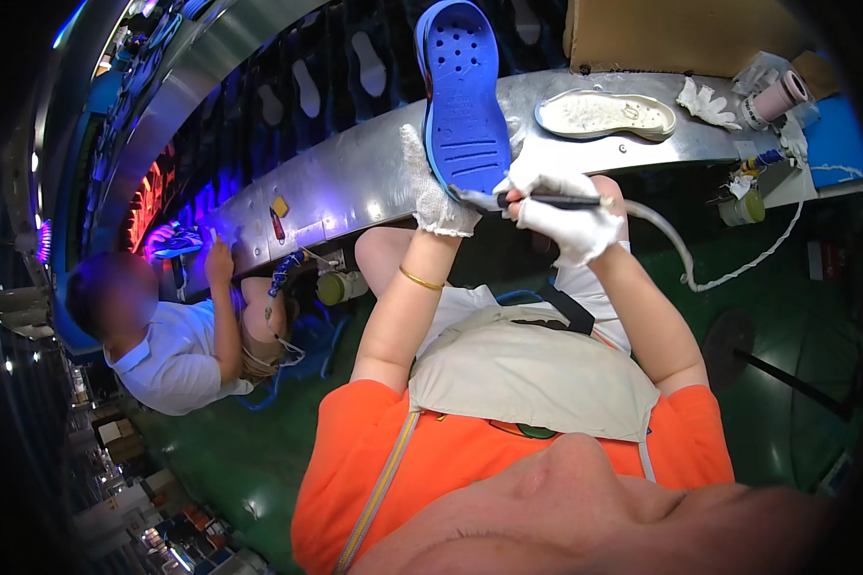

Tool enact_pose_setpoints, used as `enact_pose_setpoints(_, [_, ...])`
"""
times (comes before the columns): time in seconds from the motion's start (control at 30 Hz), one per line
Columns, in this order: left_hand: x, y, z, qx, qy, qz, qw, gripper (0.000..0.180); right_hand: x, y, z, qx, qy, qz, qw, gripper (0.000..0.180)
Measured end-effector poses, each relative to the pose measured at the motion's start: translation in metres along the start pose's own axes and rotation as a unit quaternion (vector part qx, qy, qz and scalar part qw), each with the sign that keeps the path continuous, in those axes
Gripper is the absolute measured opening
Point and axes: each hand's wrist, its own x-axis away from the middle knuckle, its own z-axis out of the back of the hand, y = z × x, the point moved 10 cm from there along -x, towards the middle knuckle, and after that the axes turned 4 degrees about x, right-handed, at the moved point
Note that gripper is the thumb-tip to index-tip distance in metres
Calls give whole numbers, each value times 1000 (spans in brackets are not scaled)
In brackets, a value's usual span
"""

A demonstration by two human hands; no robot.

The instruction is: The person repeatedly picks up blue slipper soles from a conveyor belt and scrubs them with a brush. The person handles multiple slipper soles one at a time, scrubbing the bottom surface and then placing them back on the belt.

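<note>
A blue shoe sole (466, 120) stands almost upright over the bench edge, its perforated toe end up and grooved heel end down. My left hand (431, 196), in a white knit glove, grips it along its left edge near the heel; some fingers are hidden behind it. My right hand (571, 216), gloved with bare fingertips showing, is closed round a black-handled brush (556, 201). Its pale tip reaches the sole's heel end; whether it touches is unclear. A white hose (676, 240) runs from the handle's back end.
A curved metal bench (355, 206) crosses ahead, with dark conveyor racks of soles behind. On it lie an off-white sole (604, 115), a white glove (708, 103) and a pink roll (779, 99). A cardboard box (690, 36) stands behind. Another person (177, 335) sits at left.
</note>
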Motion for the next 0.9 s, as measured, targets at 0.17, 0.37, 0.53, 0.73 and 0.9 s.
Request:
enact_pose_setpoints(0.17, [-9, 11, 18, -177, 92, -41, 979, 79, -2, -8, 21, -17, 68, 41, 997, 17])
enact_pose_setpoints(0.37, [-14, 6, -3, -46, 38, 32, 998, 72, -11, -5, 18, -5, 1, 15, 1000, 10])
enact_pose_setpoints(0.53, [-24, 19, -1, -56, 49, 31, 997, 74, -6, -7, 11, -75, -14, 7, 997, 21])
enact_pose_setpoints(0.73, [-22, 17, -11, -79, 70, 44, 993, 72, -1, 3, 8, -49, -74, -49, 995, 17])
enact_pose_setpoints(0.9, [-27, 11, -8, -104, 104, 98, 984, 50, -11, -49, 10, 159, -24, 218, 963, 18])
